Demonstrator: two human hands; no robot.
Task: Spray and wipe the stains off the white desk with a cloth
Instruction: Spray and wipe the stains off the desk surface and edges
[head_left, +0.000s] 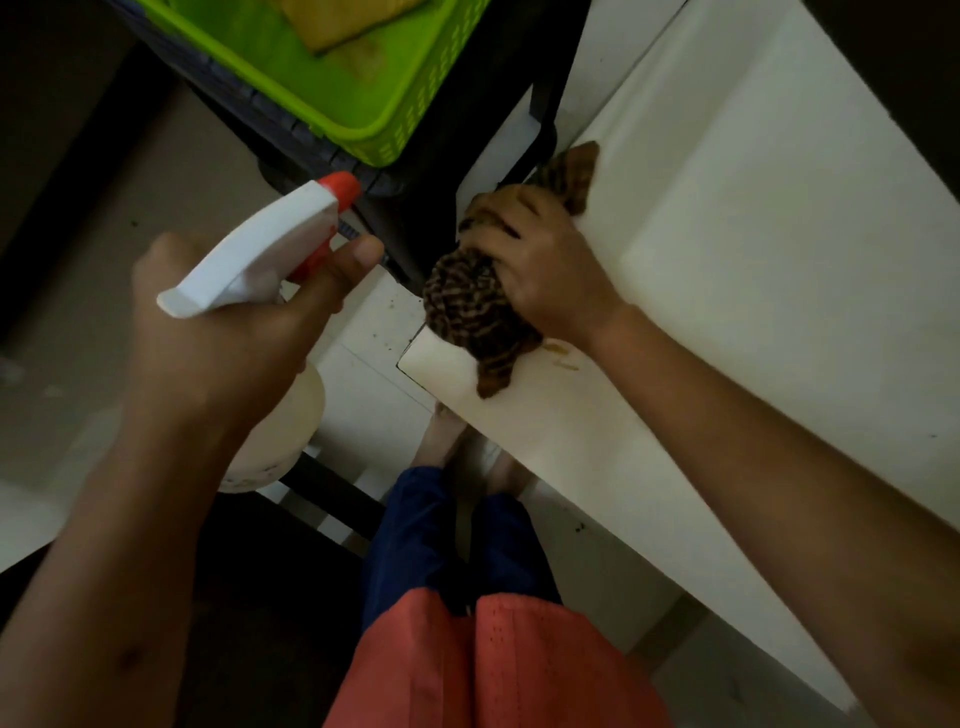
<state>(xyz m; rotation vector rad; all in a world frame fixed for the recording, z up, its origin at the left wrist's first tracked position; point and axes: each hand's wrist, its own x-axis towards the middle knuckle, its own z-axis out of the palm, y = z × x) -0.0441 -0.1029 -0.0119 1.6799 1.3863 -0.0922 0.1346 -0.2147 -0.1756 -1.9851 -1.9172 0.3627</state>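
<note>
Right hand (540, 270) clenched on one bunched brown striped cloth (472, 306), pressing it onto the white table (779, 260) near the table's corner. Faint orange-brown stains (563, 356) just beside the cloth, at the wrist; two or three streaks, hard to count.

Left hand (228, 332) wrapped round the neck of one spray bottle (270, 260), finger near the red trigger, held off the table over the floor.

Cloth looks soft, limp, light: best gripped wadded, palm on top. Bottle likely stiff plastic, light, possibly slick if wet; hold at the neck.

One green basket (332, 88) well apart, on a dark stand.
</note>
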